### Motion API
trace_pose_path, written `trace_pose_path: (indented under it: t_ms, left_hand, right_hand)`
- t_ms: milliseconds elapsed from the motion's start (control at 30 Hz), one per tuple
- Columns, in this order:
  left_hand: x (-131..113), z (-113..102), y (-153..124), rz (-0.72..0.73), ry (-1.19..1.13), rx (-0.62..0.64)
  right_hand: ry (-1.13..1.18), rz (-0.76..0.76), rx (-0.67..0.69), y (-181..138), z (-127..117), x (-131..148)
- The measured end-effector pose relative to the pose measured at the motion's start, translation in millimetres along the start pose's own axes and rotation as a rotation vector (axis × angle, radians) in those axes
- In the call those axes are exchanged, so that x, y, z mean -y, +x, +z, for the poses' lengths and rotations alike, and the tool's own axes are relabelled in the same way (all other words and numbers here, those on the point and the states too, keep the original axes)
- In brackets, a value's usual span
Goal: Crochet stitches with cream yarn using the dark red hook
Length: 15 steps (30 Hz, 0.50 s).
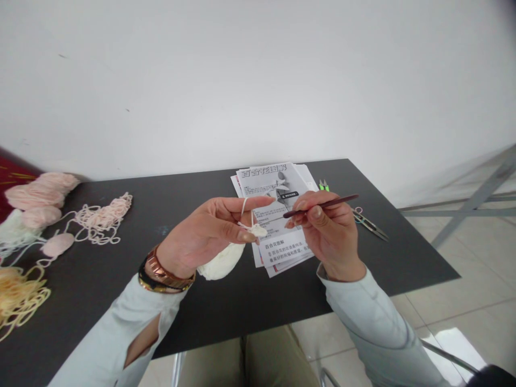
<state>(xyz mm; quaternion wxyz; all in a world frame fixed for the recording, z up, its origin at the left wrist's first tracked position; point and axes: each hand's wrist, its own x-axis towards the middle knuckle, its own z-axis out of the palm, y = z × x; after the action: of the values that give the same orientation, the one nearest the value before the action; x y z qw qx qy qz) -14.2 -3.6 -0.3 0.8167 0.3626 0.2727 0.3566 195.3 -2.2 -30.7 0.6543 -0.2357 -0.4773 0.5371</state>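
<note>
My left hand (209, 234) is raised over the dark table (226, 301). Cream yarn (244, 207) loops over its outstretched index finger, and its thumb and fingers pinch a small cream crochet piece (258, 231). A ball of cream yarn (221, 262) lies under that hand. My right hand (328, 231) is closed around a dark brown crochet hook (322, 205), whose tip points left toward the small piece. A gold watch sits on my left wrist.
Printed instruction sheets (278, 215) lie behind the hands. Small thread snips (368, 223) with green tips rest to their right. Pink yarn balls (38, 201), loose pink strands (105, 217) and yellow yarn (18, 293) fill the table's left side. The table's right edge drops to tiled floor.
</note>
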Motion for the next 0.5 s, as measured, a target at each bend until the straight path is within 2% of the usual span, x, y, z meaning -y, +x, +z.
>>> trace_pose_path:
  t_ms: [100,300,400,500]
  left_hand:
    - [0,2,-2,0.037,0.115,-0.038]
    - [1,4,-2,0.267,0.542,-0.22]
    - [4,4,2,0.377,0.688,-0.302]
    - [10,4,7,0.42,0.667,-0.332]
  right_hand:
    - [0.049,0.093,-0.022,0,0,0]
    - [0.23,0.389,-0.094,6,2,-7]
    - [0.269,0.457,-0.127,7,5,-10]
    - [0.264,0.464,-0.148,7,7,-12]
